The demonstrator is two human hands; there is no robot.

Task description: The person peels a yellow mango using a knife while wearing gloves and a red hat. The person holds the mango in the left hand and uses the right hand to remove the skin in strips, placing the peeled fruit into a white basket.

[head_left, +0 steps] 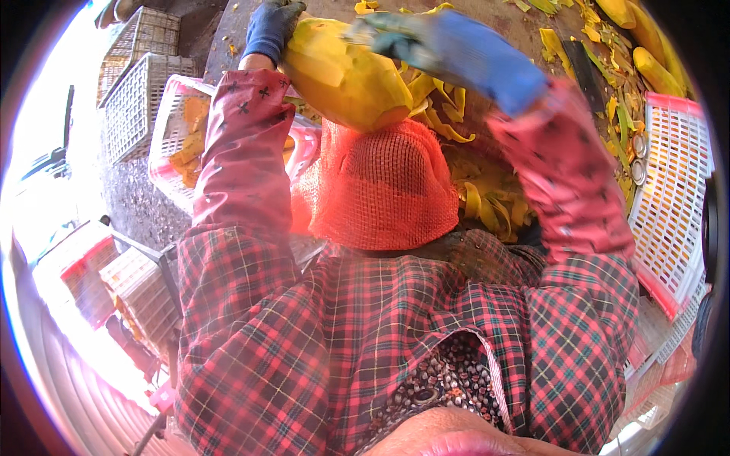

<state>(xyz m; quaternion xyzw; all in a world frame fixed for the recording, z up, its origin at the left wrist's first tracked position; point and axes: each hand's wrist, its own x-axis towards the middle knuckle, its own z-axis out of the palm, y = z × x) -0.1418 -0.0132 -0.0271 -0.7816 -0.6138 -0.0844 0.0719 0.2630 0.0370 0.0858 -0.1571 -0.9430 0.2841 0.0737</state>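
A large yellow-orange fruit [348, 74], partly peeled into flat facets and probably a papaya, rests its near end on a red mesh bag [388, 188] at my lap. My left hand [275, 25], in a blue and dark glove, grips the fruit's far left end. Over its upper right side is my right hand [405, 43], in a glove blurred by motion. Its fingers are curled round a small tool that is too blurred to name. Strips of yellow peel [442, 108] lie just right of the fruit.
Whole yellow fruits [656, 71] lie at the upper right, near a dark flat blade-like object [582, 74]. A white and pink plastic crate [673, 194] stands at the right. Crates [134, 108] stand at the left, one pink-rimmed crate [162, 154] holding orange pieces. Peel [490, 211] is heaped below the table edge.
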